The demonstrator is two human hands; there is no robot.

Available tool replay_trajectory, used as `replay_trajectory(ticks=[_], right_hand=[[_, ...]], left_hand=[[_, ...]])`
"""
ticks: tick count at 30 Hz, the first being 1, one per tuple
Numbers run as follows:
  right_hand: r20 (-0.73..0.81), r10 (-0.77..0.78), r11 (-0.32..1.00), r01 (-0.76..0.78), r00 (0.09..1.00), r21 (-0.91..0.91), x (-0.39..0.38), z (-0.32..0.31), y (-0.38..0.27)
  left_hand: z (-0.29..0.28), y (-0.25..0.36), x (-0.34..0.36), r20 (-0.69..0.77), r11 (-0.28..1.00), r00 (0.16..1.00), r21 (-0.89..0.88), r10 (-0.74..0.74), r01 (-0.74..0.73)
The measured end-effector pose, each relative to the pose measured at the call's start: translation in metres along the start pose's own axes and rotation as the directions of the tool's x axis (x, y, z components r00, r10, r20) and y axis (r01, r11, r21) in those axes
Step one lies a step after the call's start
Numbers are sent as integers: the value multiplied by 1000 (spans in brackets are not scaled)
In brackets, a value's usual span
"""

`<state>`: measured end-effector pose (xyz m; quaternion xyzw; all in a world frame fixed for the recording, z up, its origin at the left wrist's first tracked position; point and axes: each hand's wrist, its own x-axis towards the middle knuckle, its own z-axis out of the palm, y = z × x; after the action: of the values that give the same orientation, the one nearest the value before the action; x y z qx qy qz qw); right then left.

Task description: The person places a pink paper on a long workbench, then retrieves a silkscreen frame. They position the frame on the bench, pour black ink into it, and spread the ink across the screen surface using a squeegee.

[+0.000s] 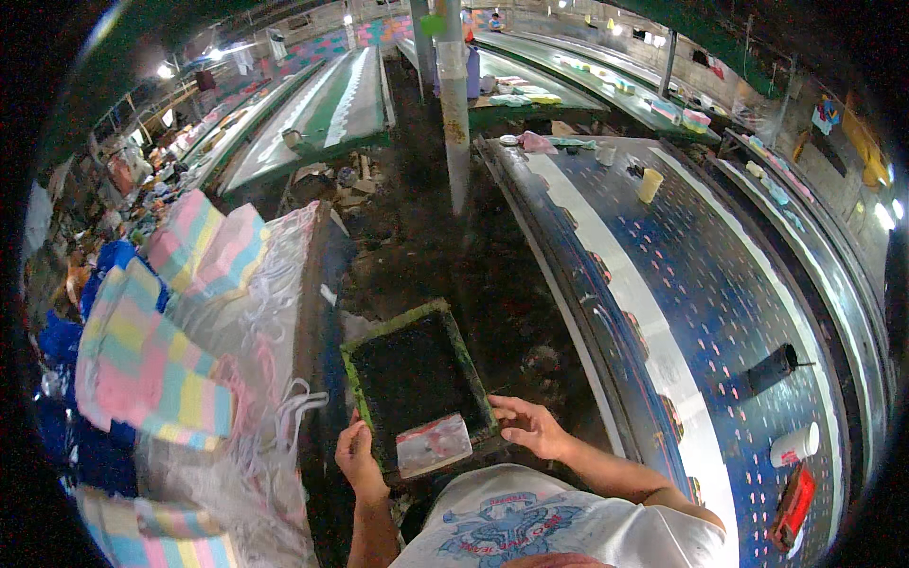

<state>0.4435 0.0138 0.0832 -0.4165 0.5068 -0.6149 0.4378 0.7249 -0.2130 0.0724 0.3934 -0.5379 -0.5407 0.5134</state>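
Observation:
A screen-printing frame (350,379) with worn green edges is held in front of my body, over the dark aisle between two tables. Its inside is dark, and a pale rectangular piece with reddish smears (434,447) shows at its near end. My left hand (360,461) is closed on the frame's near left corner, thumb on top. On the near right corner, my right hand (532,429) grips the edge, with some fingers hidden underneath.
To the right stands a long printing table (701,379) with blue dotted fabric, a yellow cup (650,186), a white container (793,445) and a red tray (793,506). Pastel checked cloths (156,364) lie on the left. A post (454,123) rises ahead; more long tables stand beyond.

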Motion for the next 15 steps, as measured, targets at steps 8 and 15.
replay_trajectory(ticks=[8,15], right_hand=[[-271,16,989,-55,962,-134,170,-83,-26],[-639,11,1000,-20,769,-8,236,-153,-30]], left_hand=[[145,-50,230,294,1000,956,-6,-9,11],[340,-50,359,633,999,774,51,-24,-11]])
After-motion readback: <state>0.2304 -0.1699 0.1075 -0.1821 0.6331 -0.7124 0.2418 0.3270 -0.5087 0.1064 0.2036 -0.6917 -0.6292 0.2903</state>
